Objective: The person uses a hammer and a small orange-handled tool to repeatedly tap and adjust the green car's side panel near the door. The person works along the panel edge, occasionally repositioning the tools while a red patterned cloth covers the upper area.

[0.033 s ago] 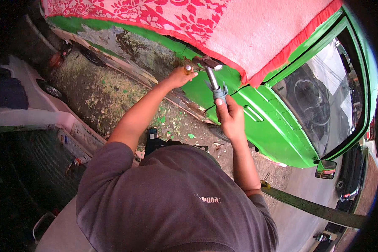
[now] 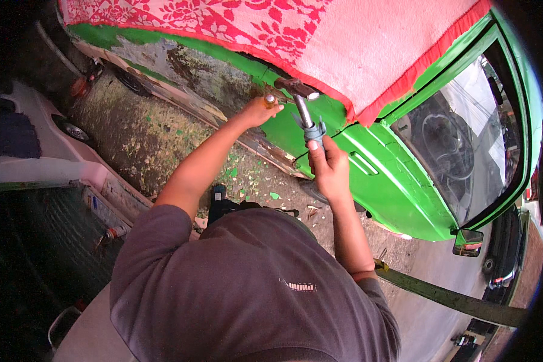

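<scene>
Grey-handled hammer (image 2: 308, 120) stays gripped in right hand (image 2: 329, 166); left hand (image 2: 259, 110) still pinches chisel (image 2: 270, 98).

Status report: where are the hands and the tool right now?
Right hand grips hammer, head at the green car panel. Left hand holds a small rod against stripped metal. Red cloth hangs just above.

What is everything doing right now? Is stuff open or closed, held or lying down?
Hammer: held up by the right hand, head at the car body.
Chisel: gripped in the left hand, against the panel.
Car door: shut.
Cloth: spread over the roof.
Side panel: paint stripped, patchy.
Mirror: folded out.
</scene>
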The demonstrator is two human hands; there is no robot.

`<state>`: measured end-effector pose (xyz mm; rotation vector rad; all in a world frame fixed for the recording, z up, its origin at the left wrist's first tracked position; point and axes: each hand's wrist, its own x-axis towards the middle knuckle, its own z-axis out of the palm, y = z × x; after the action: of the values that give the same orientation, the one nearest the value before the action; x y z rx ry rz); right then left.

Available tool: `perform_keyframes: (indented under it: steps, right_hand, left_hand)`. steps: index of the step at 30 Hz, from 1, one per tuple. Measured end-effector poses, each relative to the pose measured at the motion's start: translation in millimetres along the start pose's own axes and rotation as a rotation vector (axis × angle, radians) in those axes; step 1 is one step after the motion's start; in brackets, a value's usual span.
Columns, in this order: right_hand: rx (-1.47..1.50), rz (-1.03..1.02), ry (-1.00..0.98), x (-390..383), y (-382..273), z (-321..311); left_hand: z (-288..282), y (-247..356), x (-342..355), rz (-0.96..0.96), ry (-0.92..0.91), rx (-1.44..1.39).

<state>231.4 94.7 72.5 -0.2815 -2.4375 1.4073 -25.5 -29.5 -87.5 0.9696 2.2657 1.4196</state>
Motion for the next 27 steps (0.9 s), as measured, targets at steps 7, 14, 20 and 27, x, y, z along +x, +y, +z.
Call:
perform_keyframes:
  steps: [7,14,20,27]
  right_hand:
    - [-0.213,0.065,0.014,31,17,9]
    - [-0.115,-0.053,0.051,29,2,9]
    - [-0.215,0.054,0.041,25,12,10]
    - [-0.054,0.061,-0.003,19,24,-1]
  left_hand:
    - [-6,15,2,0.04,-0.052,0.078]
    - [-5,6,15,0.005,-0.124,0.134]
    - [0,-12,17,0.017,-0.16,0.199]
    - [-3,-3,15,-0.018,-0.083,0.06]
